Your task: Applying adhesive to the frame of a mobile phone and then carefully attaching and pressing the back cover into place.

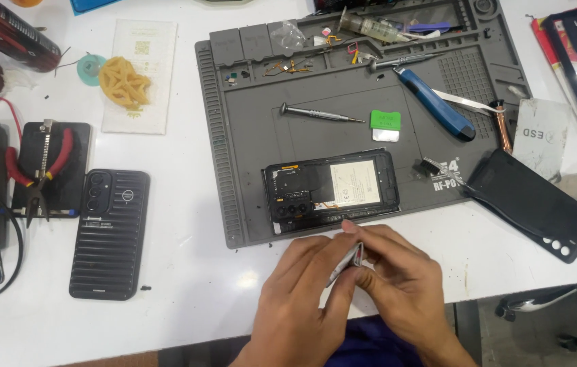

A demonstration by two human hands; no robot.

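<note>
A thin silvery metal piece (pixel 347 261) is pinched between both hands just in front of the grey work mat (pixel 234 170), near the opened phone (pixel 332 187). The left hand (pixel 302 299) closes on its lower end and the right hand (pixel 404 285) grips the upper edge with fingertips. It looks flimsy (what part it is, I cannot tell), so uneven pressure could bend it, or it could slip onto the exposed phone. The loose screwdriver (pixel 319 113) could roll if the mat is bumped.
</note>
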